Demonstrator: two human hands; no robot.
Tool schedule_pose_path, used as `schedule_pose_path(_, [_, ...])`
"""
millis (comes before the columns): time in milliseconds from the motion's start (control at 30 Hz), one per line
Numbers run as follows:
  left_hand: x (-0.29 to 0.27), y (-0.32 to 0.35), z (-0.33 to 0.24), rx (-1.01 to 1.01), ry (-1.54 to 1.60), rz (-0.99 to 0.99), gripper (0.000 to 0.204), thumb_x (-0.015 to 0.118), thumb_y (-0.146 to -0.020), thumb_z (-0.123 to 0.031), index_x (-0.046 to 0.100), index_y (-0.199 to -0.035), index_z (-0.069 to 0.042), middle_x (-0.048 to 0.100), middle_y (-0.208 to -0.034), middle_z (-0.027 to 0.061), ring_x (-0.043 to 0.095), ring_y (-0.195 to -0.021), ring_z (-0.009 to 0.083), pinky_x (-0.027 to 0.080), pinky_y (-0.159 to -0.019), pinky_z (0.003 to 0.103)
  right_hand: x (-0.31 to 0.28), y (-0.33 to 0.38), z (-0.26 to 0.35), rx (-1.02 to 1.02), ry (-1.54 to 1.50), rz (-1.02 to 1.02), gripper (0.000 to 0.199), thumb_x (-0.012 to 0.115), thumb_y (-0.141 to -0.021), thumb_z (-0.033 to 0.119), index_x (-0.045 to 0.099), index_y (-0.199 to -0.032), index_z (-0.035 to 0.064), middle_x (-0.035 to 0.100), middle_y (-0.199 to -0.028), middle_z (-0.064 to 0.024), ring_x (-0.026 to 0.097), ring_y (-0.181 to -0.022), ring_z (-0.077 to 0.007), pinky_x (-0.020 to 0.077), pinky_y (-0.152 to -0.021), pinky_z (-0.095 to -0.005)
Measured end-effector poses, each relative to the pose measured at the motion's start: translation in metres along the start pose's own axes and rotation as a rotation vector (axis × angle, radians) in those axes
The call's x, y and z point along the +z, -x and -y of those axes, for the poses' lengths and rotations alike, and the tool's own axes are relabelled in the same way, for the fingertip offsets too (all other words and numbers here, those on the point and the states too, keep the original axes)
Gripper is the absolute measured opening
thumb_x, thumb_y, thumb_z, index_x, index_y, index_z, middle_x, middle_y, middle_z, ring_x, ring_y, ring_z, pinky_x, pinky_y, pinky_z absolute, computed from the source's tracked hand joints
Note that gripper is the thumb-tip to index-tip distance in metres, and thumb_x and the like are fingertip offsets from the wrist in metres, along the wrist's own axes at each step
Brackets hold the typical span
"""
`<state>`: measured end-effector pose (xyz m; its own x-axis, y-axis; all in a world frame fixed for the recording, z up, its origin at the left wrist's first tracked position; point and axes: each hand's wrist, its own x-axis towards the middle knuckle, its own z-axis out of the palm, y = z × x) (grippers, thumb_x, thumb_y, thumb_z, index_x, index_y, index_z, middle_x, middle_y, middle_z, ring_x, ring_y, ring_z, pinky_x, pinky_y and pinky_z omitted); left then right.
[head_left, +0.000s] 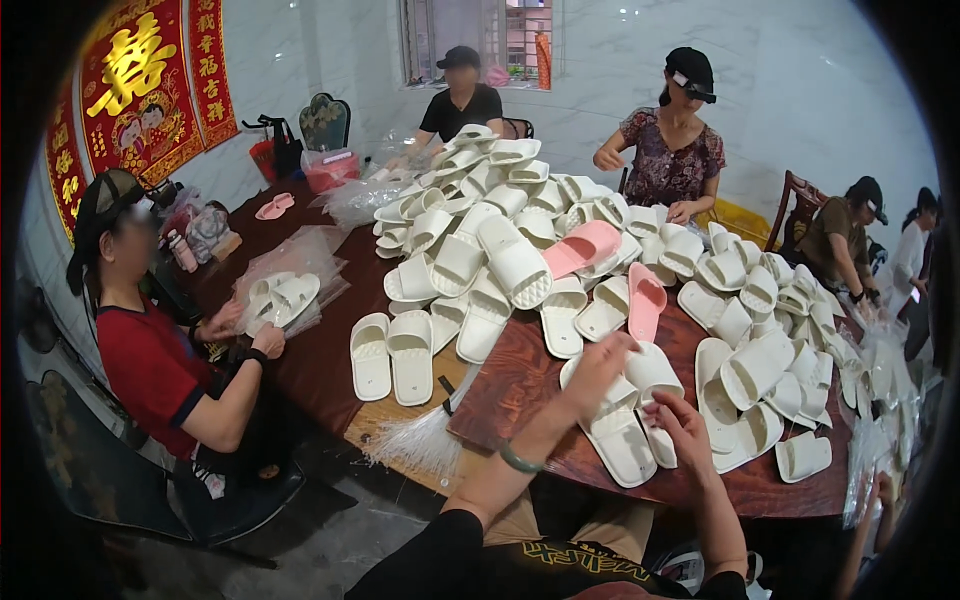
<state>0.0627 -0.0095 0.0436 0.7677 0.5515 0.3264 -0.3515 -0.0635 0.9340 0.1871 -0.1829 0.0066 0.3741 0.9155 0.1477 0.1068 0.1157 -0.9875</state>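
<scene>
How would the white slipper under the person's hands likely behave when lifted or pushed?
The white slipper looks like moulded foam, so it is probably light for its size. Its flat sole on the table suggests it would slide, not roll or tip. The left hand and right hand rest on the slippers with loose fingers, hinting little force is needed.

pink slipper [645, 302] | red wall hanging [140, 80] (gold print) | clear bags [300, 250]

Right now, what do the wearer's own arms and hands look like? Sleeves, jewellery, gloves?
Both hands are bare, no gloves. The left hand has a green bangle on the wrist. The right hand shows no jewellery. Both forearms are bare; black sleeves begin about the elbows, at the lower edge of the picture.
</scene>
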Motion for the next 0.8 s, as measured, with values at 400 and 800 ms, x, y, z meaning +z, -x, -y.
schedule_pose_path(400, [0.064, 0.044, 0.013, -0.102, 0.236, 0.208, 0.028, 0.041, -0.099, -0.022, 0.054, -0.106, 0.001, 0.052, -0.081, -0.0005, 0.048, -0.078, 0.0070, 0.041, -0.072, 0.021, -0.007, 0.095, 0.037, 0.297, -0.002, -0.089, 0.023, 0.054, -0.091, 0.017, 0.063, -0.095, -0.0037, 0.062, -0.084, -0.0042, 0.053, -0.066, -0.0085, 0.0447, -0.063, -0.0236])
schedule_pose_path(800, [-0.041, -0.037, 0.024, -0.005, -0.317, -0.105, 0.024, 0.055, -0.091, -0.022, 0.066, -0.098, -0.002, 0.065, -0.087, 0.0018, 0.056, -0.082, 0.0079, 0.041, -0.070, 0.022, -0.020, 0.082, 0.014, -0.214, 0.930, -0.257, 0.015, 0.061, -0.081, 0.004, 0.064, -0.096, 0.0007, 0.059, -0.068, -0.0134, 0.057, -0.056, -0.0262, 0.0446, -0.052, -0.0326])
